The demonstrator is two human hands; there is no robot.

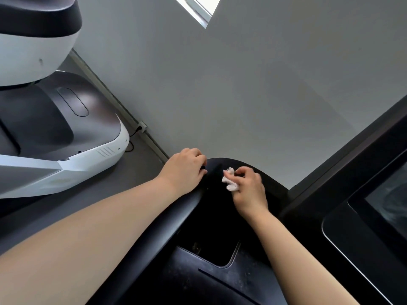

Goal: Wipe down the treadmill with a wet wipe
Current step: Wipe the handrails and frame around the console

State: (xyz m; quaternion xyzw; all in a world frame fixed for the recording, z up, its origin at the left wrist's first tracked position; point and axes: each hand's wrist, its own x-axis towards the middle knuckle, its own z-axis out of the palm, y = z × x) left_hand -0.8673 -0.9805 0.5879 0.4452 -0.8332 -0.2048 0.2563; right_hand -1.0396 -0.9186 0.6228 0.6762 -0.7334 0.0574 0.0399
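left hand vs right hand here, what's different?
The left hand holds no wipe: its fingers curl over the edge of the black treadmill handrail. The right hand pinches a crumpled white wet wipe against the dark surface beside it. The left hand sits farther left, at the rail's outer edge; the right sits inside it. Both are bare and on the treadmill.

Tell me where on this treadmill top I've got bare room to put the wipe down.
Bare: the dusty black ledge nearest you, between your forearms, and the recessed tray above it. Crowded: the curved front edge, where the left hand grips the rim and the right hand pinches the wipe. The screen borders the right.
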